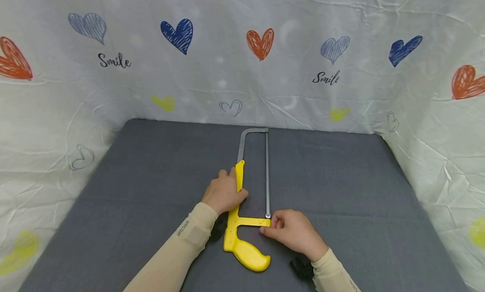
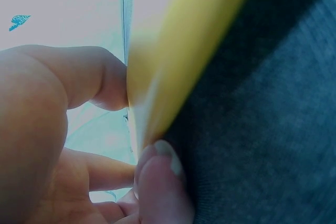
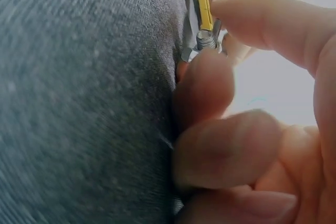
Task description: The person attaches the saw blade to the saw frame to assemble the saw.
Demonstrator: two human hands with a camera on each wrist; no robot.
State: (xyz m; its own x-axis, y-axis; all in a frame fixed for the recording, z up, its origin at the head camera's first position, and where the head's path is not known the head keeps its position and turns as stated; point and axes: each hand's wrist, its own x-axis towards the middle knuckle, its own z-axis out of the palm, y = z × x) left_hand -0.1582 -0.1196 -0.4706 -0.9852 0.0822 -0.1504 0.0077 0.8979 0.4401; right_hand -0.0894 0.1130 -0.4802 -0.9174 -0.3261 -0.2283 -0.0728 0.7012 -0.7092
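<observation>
A hacksaw (image 1: 248,221) with a yellow handle and a silver front frame lies on the grey cloth, its pistol grip toward me and its blade (image 1: 267,174) on the right. My left hand (image 1: 223,192) holds the yellow back of the frame, thumb on one side and fingers on the other; the left wrist view shows this yellow bar (image 2: 178,51) pinched close up. At the near end of the blade, my right hand (image 1: 293,233) has its curled fingers and thumb around the metal wing nut (image 3: 206,39). Its fingertips partly cover the wing nut.
Grey cloth (image 1: 333,178) covers the tabletop. A pale curtain (image 1: 212,73) printed with hearts and the word Smile stands behind and on both sides. Dark wrist devices (image 1: 302,267) sit under the sleeves.
</observation>
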